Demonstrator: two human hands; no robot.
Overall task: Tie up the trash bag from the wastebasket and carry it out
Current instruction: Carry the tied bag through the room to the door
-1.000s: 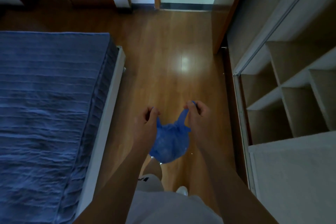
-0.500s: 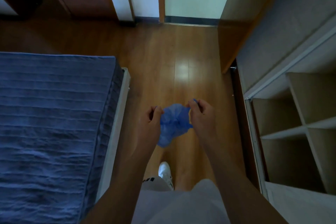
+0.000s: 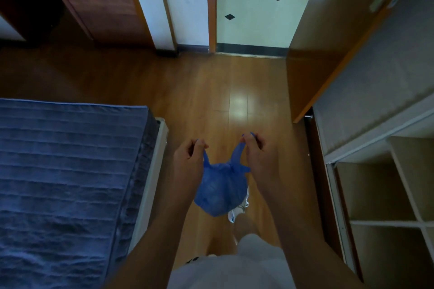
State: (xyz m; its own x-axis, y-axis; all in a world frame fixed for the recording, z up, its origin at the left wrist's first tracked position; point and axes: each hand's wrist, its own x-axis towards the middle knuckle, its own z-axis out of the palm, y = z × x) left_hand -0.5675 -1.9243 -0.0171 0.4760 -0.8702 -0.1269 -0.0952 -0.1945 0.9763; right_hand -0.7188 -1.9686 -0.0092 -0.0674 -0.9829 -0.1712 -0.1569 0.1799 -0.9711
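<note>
Trash bag [image 3: 219, 191] hangs vertically, ends pinched by left hand [image 3: 189, 159] and right hand [image 3: 257, 156].

Arms: bare, no sleeves in view
Shorts [image 3: 234, 267]: light grey, near bottom edge
Shoe [image 3: 238, 212]: white sneaker, laces and blue trim, on the right foot
Leg: bare below the shorts

A wooden floor [image 3: 211, 91] with one bright reflection runs between a bed with a blue ribbed cover [image 3: 65, 171] on the left and an open wardrobe with pale shelves [image 3: 385, 195] on the right (its inside is dim), toward a doorway [image 3: 256, 47] onto white tiles [image 3: 258, 7] with dark diamonds.
</note>
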